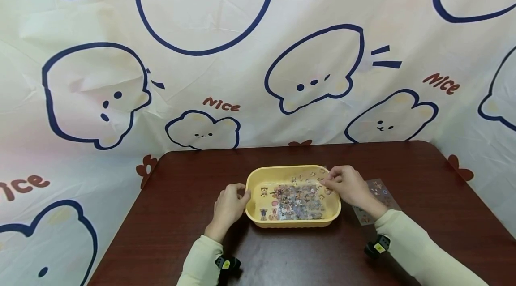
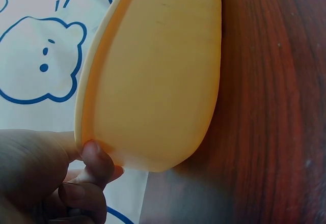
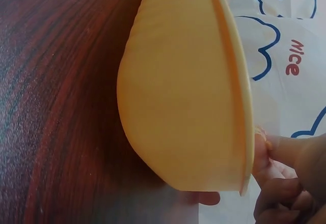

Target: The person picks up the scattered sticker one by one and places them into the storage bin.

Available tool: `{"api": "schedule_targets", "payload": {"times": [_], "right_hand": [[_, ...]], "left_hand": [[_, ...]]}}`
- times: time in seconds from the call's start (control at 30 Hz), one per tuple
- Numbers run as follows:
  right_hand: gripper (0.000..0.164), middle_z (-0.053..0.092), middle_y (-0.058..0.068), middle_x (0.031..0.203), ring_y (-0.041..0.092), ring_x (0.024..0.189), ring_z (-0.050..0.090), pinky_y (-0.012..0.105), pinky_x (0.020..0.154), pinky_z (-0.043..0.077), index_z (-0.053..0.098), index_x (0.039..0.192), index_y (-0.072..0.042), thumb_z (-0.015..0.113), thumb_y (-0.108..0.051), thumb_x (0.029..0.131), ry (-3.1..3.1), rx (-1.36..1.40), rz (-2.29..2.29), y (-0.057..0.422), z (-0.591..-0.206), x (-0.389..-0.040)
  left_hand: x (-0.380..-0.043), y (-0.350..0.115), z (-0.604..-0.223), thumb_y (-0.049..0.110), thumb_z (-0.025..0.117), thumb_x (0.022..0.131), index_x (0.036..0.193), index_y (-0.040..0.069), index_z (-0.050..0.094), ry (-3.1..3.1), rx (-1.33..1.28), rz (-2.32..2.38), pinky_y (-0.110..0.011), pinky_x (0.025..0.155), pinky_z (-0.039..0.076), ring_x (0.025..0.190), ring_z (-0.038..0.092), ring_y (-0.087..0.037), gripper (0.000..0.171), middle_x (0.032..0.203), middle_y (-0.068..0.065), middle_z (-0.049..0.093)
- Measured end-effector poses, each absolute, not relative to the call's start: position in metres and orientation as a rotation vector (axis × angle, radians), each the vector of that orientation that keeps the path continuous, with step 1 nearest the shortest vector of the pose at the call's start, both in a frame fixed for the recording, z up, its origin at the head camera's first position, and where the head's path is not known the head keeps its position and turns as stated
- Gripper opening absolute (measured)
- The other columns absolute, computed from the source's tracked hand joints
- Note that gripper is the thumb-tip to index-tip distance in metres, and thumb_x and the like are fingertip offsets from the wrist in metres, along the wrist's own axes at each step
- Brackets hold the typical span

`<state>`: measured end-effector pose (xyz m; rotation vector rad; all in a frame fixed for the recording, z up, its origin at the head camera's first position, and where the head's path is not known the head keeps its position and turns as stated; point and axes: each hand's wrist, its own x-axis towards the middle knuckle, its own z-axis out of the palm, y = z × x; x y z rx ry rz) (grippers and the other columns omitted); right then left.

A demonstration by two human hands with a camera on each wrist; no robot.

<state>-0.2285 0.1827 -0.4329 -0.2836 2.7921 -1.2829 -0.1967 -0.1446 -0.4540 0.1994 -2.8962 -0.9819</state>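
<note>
A shallow yellow plastic basin (image 1: 292,224) stands on the table, with many small printed sticker pieces (image 1: 300,203) on clear film inside it. At its left end my left hand (image 1: 229,207) pinches the rim; in the left wrist view the thumb and fingers close on the basin's edge (image 2: 84,91). Over the right end, my right hand (image 1: 350,186) pinches a clear sticker sheet (image 1: 308,177) between thumb and forefinger. In the right wrist view the basin's side (image 3: 183,86) hides most of that sheet, and the right fingertips (image 3: 261,150) show just beyond the rim.
Another clear sticker sheet (image 1: 379,189) lies on the table right of the basin, partly under my right wrist. The dark brown wooden table (image 1: 290,254) meets a cartoon-printed cloth (image 1: 250,75) behind it. Each wrist wears a small black device (image 1: 377,246).
</note>
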Motion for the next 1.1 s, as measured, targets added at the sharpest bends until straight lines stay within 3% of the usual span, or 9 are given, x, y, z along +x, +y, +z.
{"api": "schedule_targets", "payload": {"times": [0.33,0.47,0.6,0.77,1.1], "right_hand": [[0.013,0.071,0.0,0.065,0.014,0.049,0.06,0.027,0.044,0.038,0.07,0.087,-0.009,0.07,-0.02,0.095,2.849,-0.301,-1.224,0.1746,-0.4349,-0.2248],[0.014,0.071,0.0,0.065,0.015,0.053,0.065,0.028,0.045,0.041,0.073,0.091,-0.007,0.07,-0.02,0.095,2.848,-0.293,-1.211,0.1738,-0.4349,-0.2242],[0.025,0.073,-0.001,0.068,0.012,0.059,0.066,0.028,0.049,0.045,0.076,0.101,-0.004,0.068,-0.028,0.097,2.92,-0.271,-1.11,0.1736,-0.4334,-0.2248],[0.039,0.072,-0.004,0.07,0.009,0.059,0.059,0.029,0.051,0.041,0.077,0.109,-0.005,0.062,-0.04,0.1,3.066,-0.228,-0.93,0.1741,-0.4321,-0.2261],[0.032,0.068,0.0,0.073,0.012,0.054,0.051,0.03,0.049,0.038,0.077,0.102,-0.008,0.064,-0.037,0.099,3.149,-0.255,-0.881,0.1772,-0.4321,-0.2279]], "left_hand": [[-0.1962,-0.1445,-0.4534,0.029,0.067,0.095,0.117,0.009,0.073,-2.899,0.204,-0.987,-0.033,0.061,0.045,0.065,0.061,-0.01,0.03,0.079,0.001,0.073],[-0.1963,-0.1442,-0.4534,0.029,0.067,0.095,0.116,0.009,0.073,-2.898,0.198,-0.987,-0.034,0.062,0.045,0.064,0.061,-0.011,0.03,0.078,0.002,0.072],[-0.1964,-0.1443,-0.4537,0.03,0.067,0.095,0.115,0.011,0.074,-2.901,0.205,-0.972,-0.036,0.064,0.047,0.068,0.063,-0.012,0.029,0.082,0.001,0.074],[-0.1969,-0.1445,-0.4543,0.031,0.068,0.094,0.114,0.012,0.075,-2.896,0.21,-0.958,-0.04,0.068,0.049,0.074,0.066,-0.014,0.029,0.085,0.0,0.075],[-0.1982,-0.1445,-0.4554,0.03,0.068,0.094,0.114,0.011,0.074,-2.89,0.198,-0.966,-0.037,0.065,0.048,0.07,0.064,-0.012,0.029,0.083,0.0,0.074]]}}
